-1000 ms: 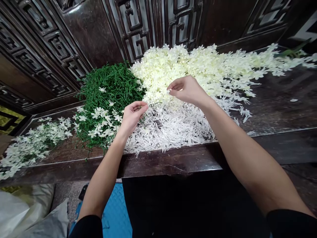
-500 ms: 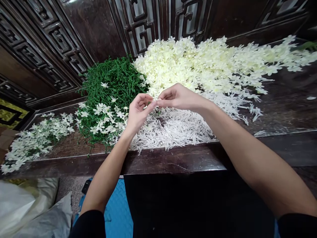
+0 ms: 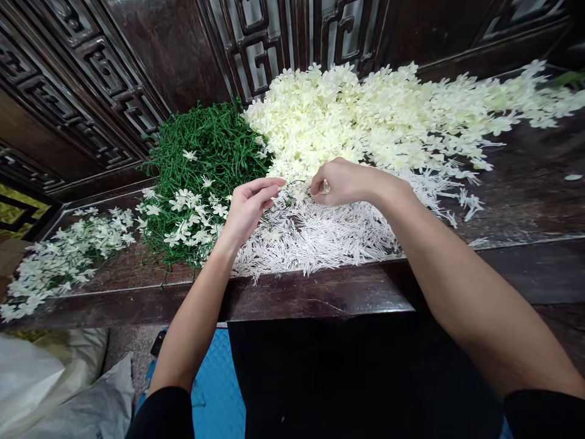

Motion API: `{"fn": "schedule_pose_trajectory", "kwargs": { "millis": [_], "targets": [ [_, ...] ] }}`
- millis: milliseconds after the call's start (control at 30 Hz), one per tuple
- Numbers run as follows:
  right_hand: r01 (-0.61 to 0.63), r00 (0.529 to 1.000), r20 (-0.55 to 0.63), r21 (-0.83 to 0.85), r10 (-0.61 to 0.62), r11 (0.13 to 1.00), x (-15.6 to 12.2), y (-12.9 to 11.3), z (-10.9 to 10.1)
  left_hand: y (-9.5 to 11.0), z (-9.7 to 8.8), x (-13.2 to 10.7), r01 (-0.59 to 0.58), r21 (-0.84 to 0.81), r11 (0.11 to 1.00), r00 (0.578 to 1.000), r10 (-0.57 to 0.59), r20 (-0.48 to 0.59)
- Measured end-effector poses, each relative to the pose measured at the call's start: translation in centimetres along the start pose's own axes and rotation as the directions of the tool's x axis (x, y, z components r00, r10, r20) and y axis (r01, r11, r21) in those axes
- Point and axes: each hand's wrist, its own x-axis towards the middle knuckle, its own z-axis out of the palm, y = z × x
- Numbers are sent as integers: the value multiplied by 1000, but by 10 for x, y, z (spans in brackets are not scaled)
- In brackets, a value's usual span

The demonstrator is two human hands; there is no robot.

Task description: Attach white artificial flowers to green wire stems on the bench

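Dark carved lattice panels (image 3: 260, 52) back the long wooden surface (image 3: 525, 201) I stand at. My left hand (image 3: 247, 210) has thumb and forefinger closed at the tips on a thin stem (image 3: 296, 181), which reaches across the small gap toward my other hand. My right hand (image 3: 345, 182) is curled, its fingers clamped on a pale blossom (image 3: 326, 187) that only peeks out from among them; I can't tell whether the stem touches it.

Both hands are over the near edge of the heaped cream blossoms (image 3: 320, 119), with loose white strands (image 3: 329, 238) spread below them. Just left of the cream heap sits a tangle of green stems (image 3: 205, 143), some white flowers (image 3: 185, 222) on its front part. Farther left, flowered sprigs (image 3: 73, 256) lie along the surface, and a blue mat (image 3: 219, 390) shows on the floor below.
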Motion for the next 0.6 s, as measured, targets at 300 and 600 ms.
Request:
{"fn": "schedule_pose_trajectory", "kwargs": {
  "millis": [300,600],
  "targets": [
    [-14,986,159,-209,49,978,0,-7,1,-6,-3,0,-53,74,996,999,52,12],
    [30,996,-81,-79,-36,996,-2,-12,-9,-9,-4,2,-70,28,997,998,70,0]
  ]
}}
